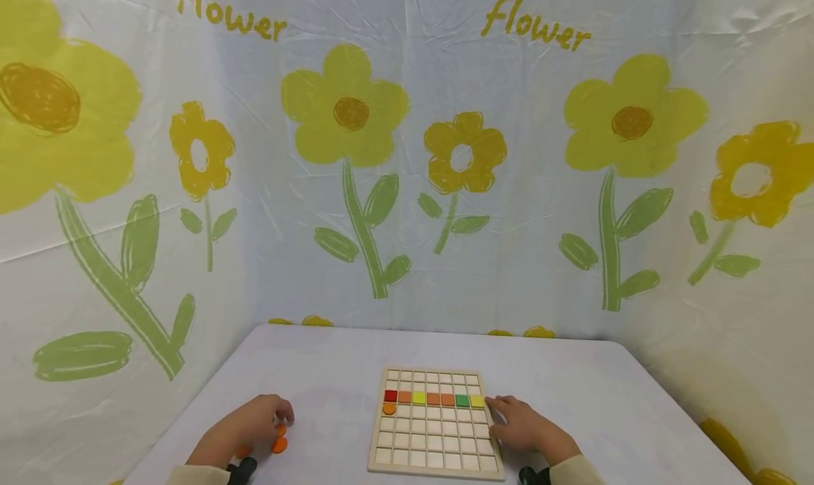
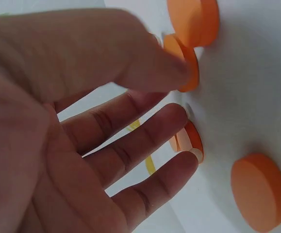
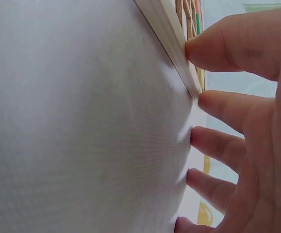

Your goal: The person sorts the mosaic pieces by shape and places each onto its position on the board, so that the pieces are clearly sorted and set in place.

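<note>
My left hand (image 1: 256, 418) is low over the table at the left, among several orange discs (image 1: 280, 445). In the left wrist view its thumb tip overlaps one orange disc (image 2: 191, 77), and the index fingertip is hidden behind the thumb. The other fingers are loosely extended, close to another disc (image 2: 194, 141). A wooden grid board (image 1: 434, 476) lies flat at centre. One of its rows holds coloured squares, from a red square (image 1: 391, 396) to a yellow square (image 1: 477, 401). Below the red one sits an orange disc (image 1: 389, 408). My right hand (image 1: 520, 423) touches the board's right edge with thumb and index finger.
The white table (image 1: 331, 365) meets a cloth backdrop (image 1: 528, 259) printed with flowers, which encloses the back and both sides. Nearer the left wrist camera lies a separate orange disc (image 2: 260, 192). A dark band (image 1: 242, 471) is on the left wrist.
</note>
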### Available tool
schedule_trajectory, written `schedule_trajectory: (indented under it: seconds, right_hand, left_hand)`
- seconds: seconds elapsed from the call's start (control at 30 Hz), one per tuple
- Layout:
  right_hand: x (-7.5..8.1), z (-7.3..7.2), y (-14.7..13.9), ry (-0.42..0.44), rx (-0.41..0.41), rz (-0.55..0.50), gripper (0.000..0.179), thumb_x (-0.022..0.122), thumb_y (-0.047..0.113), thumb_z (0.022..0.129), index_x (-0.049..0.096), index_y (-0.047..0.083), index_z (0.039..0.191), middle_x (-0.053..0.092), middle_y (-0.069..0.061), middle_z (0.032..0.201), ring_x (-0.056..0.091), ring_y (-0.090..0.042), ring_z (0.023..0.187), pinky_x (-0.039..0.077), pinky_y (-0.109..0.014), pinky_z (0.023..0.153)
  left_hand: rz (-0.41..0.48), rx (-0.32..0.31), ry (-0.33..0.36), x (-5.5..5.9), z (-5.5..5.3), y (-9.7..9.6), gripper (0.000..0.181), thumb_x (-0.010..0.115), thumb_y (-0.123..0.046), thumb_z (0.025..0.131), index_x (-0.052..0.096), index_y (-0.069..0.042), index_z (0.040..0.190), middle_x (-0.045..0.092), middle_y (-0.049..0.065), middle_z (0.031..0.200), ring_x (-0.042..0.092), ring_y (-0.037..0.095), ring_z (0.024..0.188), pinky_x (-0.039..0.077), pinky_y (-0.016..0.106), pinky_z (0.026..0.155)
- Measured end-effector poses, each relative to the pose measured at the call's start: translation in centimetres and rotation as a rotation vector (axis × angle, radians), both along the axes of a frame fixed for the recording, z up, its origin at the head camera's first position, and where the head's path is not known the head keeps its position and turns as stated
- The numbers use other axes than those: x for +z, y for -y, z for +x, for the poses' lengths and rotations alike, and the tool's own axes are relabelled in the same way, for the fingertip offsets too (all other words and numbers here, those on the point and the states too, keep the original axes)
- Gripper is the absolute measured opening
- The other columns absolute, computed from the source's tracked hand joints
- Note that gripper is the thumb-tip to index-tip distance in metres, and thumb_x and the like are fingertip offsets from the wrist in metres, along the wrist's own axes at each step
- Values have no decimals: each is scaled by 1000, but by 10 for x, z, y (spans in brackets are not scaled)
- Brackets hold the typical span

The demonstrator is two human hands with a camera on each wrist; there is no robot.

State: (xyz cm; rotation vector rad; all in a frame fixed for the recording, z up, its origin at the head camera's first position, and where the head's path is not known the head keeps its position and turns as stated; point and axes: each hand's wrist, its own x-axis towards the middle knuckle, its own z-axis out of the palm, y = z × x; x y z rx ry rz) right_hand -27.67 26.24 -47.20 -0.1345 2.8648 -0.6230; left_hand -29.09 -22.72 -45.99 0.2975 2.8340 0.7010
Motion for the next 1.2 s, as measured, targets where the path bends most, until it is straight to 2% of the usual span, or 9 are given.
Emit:
schedule_trajectory:
  seconds: [0.13, 0.33, 0.47, 0.87, 1.03, 1.2]
  right_hand:
    - [0, 0, 0, -1, -3, -2, 57, 61, 29, 86, 51, 9, 139, 46, -21, 142, 40, -47, 132, 31, -66, 104]
    - [0, 2, 0, -8, -2, -7, 58, 61, 29, 85, 52, 8, 138, 46, -21, 142, 40, -47, 132, 31, -65, 105]
    - [-2, 1, -1, -11, -4, -3, 59, 61, 29, 85, 51, 8, 139, 46, -21, 143, 39, -47, 133, 31, -65, 105]
    - [-4, 0, -1, -24, -1, -2, 58, 61, 30, 85, 51, 9, 139, 46, -21, 143, 40, -47, 133, 32, -65, 104]
    - [-3, 0, -1, -21, -1, 8, 58, 61, 30, 86, 51, 9, 139, 45, -20, 143, 40, -46, 133, 32, -65, 104]
    - [-2, 1, -1, -30, 2, 5, 58, 61, 29, 86, 51, 9, 139, 46, -21, 143, 40, -46, 132, 32, -64, 104]
  left_hand:
    - [1, -8, 6, -1, -1, 0, 23, 69, 6, 77, 67, -15, 86, 60, 1, 92, 51, 22, 85, 48, 46, 85]
    - [-5, -10, -2, -1, -1, -1, 24, 70, 8, 72, 65, -13, 83, 57, 2, 84, 50, 21, 79, 46, 40, 76]
    - [-11, 1, 14, 2, -2, -3, 25, 71, 7, 69, 64, -12, 83, 56, 2, 82, 49, 21, 78, 45, 38, 74]
    - [-20, 26, 17, 1, -4, -3, 23, 78, -3, 69, 61, -11, 83, 55, 3, 81, 50, 20, 74, 44, 35, 66]
    - [-9, 8, -34, 0, -9, -1, 21, 76, -3, 70, 61, -11, 83, 56, 2, 80, 50, 19, 73, 44, 34, 64]
    - [15, -28, -77, 4, -11, -5, 15, 73, -3, 74, 65, -10, 85, 57, 0, 80, 50, 18, 74, 45, 34, 66]
